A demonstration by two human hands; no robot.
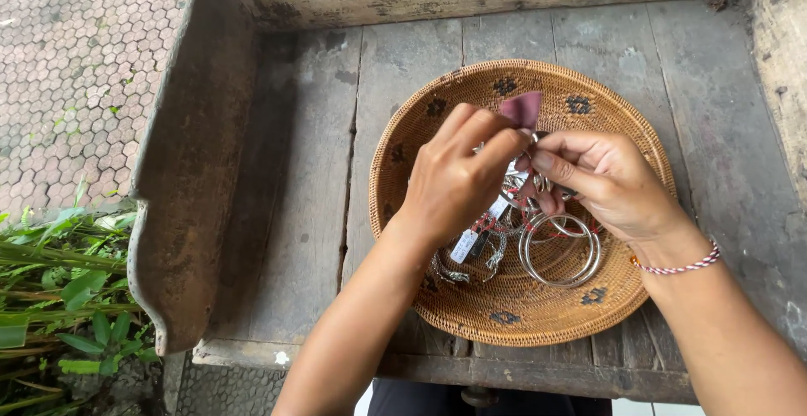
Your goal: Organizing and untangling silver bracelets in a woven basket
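Holding: left hand [454, 182] pinches a small purple cloth [522, 108] between thumb and fingertips; right hand [607, 182] closes its fingers on a small silver ring [538, 182], barely visible between the two hands.
Handling, ring: judged light, rigid, smooth metal, likely slippery; best gripped by its rim.
Handling, cloth: soft, limp, weightless; any corner serves.
Position: both items raised just above the woven basket [471, 307], hands touching over its centre.
Basket contents: silver bangles [561, 252] below the right hand; tagged silver pieces [471, 252] below the left wrist.
Support: weathered wooden tabletop [311, 181].
Wrist: red-and-white cord bracelet [683, 266], right.
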